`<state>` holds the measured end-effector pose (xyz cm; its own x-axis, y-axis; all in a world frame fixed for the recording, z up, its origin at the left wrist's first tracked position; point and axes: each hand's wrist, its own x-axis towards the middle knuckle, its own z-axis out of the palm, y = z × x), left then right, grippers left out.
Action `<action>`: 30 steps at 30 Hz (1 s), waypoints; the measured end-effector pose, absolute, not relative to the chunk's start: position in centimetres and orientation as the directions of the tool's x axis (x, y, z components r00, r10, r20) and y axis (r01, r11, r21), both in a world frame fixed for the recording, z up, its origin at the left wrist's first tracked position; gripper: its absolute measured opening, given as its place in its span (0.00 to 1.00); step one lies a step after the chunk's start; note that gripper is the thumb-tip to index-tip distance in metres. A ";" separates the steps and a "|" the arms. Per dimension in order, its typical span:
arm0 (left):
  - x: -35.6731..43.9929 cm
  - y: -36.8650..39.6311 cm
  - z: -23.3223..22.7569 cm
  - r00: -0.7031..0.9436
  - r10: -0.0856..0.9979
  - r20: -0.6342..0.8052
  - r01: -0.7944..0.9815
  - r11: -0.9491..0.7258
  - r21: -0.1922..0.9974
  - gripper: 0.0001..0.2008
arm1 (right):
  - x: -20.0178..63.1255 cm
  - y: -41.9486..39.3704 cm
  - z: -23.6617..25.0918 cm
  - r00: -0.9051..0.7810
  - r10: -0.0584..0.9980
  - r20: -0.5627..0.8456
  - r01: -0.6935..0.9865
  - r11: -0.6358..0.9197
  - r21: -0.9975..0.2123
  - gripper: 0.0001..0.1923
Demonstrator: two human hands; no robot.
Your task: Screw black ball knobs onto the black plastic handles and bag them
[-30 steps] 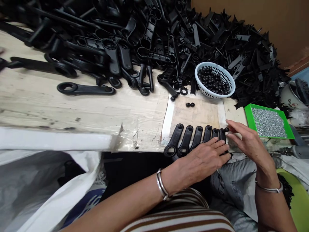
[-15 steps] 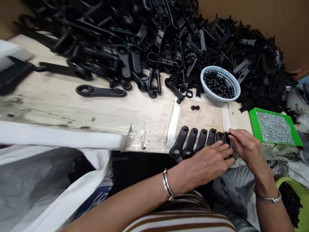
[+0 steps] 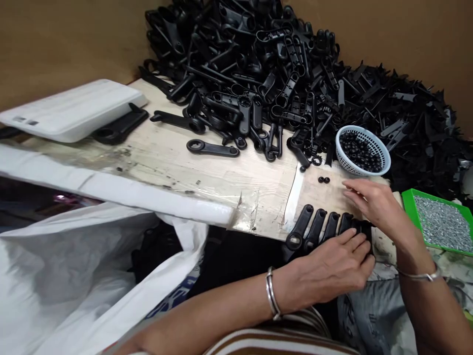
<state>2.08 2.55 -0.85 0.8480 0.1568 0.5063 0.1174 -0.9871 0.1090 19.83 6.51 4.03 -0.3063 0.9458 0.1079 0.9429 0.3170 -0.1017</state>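
Observation:
Several black plastic crank-shaped arms (image 3: 314, 230) lie side by side along the table's front edge, their narrow ends pointing away from me. My left hand (image 3: 332, 264) rests over the right part of this row, fingers apart and slightly bent, covering some of the arms. Above the worn board (image 3: 314, 195), my right hand (image 3: 375, 202) reaches leftward with thumb and forefinger stretched out and a little apart; nothing shows between them. Just left of those fingertips sit two small black round pieces (image 3: 324, 180). Behind them stands a pale blue basket (image 3: 386, 160) holding many similar black pieces (image 3: 360, 152).
A large heap of black plastic parts (image 3: 236, 64) covers the table's back. One loose black arm (image 3: 214, 149) lies in front of it. At right is a green tray (image 3: 408, 204) of small metal pins. A white flat device (image 3: 74, 108) and white sack (image 3: 74, 256) are left.
My right hand has left the far right arm of the row and moved up toward the two round pieces. My left hand stays over the row. The view has swung left.

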 end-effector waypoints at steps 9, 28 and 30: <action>1.8 2.4 -2.3 0.839 0.213 0.501 0.219 -0.975 0.047 0.12 | 17.7 11.5 1.9 -0.350 0.937 0.008 0.910 0.342 -0.233 0.09; 2.4 2.3 -3.3 0.817 0.221 0.533 0.216 -0.974 0.072 0.11 | 23.9 2.2 4.1 0.163 0.975 -0.152 0.344 -0.201 -0.917 0.18; 2.3 2.3 -3.1 0.834 0.208 0.511 0.209 -0.976 0.056 0.12 | 24.0 1.4 4.2 0.166 0.986 -0.010 0.545 -0.101 -0.832 0.15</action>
<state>2.30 2.32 -3.08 0.8340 0.2079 0.5111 0.2090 -0.9763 0.0561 23.96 1.36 4.16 0.1662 0.9860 -0.0102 0.5452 -0.1005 -0.8322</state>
